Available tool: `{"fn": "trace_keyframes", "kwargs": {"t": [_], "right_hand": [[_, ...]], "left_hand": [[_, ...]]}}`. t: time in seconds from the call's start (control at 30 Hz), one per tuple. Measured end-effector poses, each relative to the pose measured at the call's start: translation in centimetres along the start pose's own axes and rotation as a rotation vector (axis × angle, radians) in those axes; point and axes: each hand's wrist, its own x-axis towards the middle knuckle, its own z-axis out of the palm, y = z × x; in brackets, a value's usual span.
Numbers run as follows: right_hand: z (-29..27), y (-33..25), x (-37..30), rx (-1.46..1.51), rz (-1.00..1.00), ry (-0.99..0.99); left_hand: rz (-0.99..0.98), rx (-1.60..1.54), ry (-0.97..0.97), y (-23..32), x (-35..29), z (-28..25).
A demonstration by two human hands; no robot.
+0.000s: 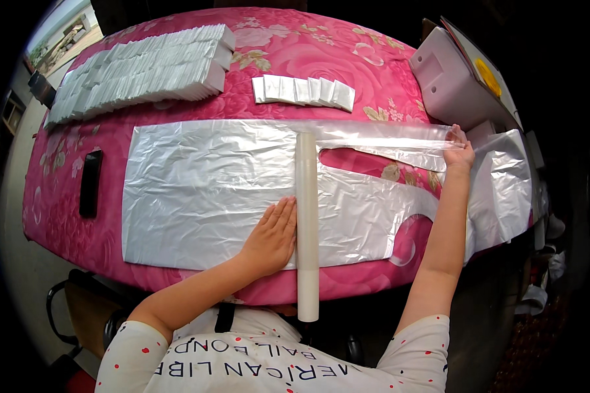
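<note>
Plastic lay spread before you: a white carrier bag rested flat across the middle of the table, its straight end toward the left edge and its handles toward the right edge. A pale tube lay crosswise on top of it, one end jutting past the table's near edge. Your left hand was open and flat, palm down on the bag, its fingers together beside the tube; whether they touched it could not be told. Your right hand, near the table's right edge, had its fingers closed on the end of the far handle, which looked drawn out straight.

Judging by that, you were at the step of straightening and smoothing the bag. The next move seemed to call for laying that handle down flat, then tidying the near handle while your left hand steadied the sheet, which was wrinkled and could easily have slid. Folded white packets sat in a short row toward the far edge, and a large stack filled the far left corner.
</note>
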Motion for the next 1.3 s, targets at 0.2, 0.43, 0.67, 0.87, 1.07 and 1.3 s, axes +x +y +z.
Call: {"fn": "trace_keyframes", "kwargs": {"t": [0.2, 0.43, 0.67, 0.87, 1.07, 1.3], "right_hand": [[7.6, 0.1, -6.3, -0.255, -0.172, -0.157], [18.0, 16.0, -28.3, -0.723, -0.185, -0.970], [15.5, 34.3, -43.5, -0.983, -0.179, -1.479], [13.4, 38.4, -46.1, -1.297, -0.122, -1.700], [14.2, 29.0, -45.1, -1.083, 0.081, -1.835], [8.0, 17.5, -36.2, -1.185, -0.421, -1.289]], "left_hand": [[-0.002, -0.001, 0.023, -0.2, -0.2, 0.5], [0.005, 0.041, 0.023, -0.2, -0.3, 0.4], [0.053, 0.096, 0.203, -1.1, 0.0, 2.7], [0.061, 0.031, 0.184, -0.5, 0.2, 2.8], [-0.014, -0.068, 0.140, 0.0, -0.1, 1.0], [-0.264, -1.117, 0.244, -3.9, 2.4, -2.4]]}}
